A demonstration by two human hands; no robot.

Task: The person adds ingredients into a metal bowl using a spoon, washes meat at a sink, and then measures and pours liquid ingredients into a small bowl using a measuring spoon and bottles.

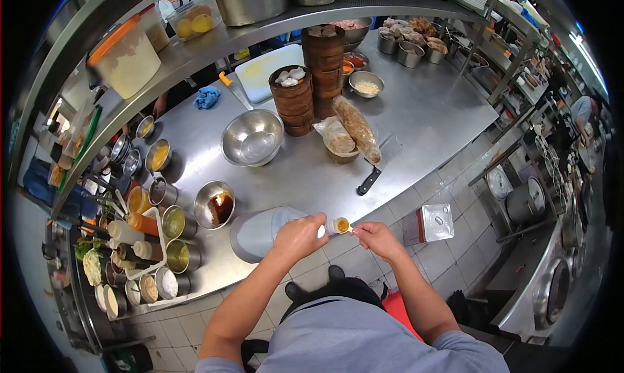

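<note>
My left hand (pixel 300 236) is wrapped round the handle of a large, pale translucent jug (pixel 260 233), which lies tilted at the table's front edge with its neck to the right. At the jug's mouth is a small round spoon (pixel 342 225) with something amber in it; where spoon and mouth meet is hard to make out. My right hand (pixel 377 238) pinches the spoon's thin handle. Left of the jug's body stands a steel bowl (pixel 203 205) holding dark brown sauce and white powder or grains.
On the steel table (pixel 416 132) are an empty mixing bowl (pixel 252 138), bamboo steamers (pixel 292 106), a wrapped brown block (pixel 356 129) and a black-handled knife (pixel 368 181). Sauce bottles and seasoning pots (pixel 182 256) crowd the left. A shelf (pixel 195 48) overhangs the back. A square tin (pixel 437 222) stands to the right.
</note>
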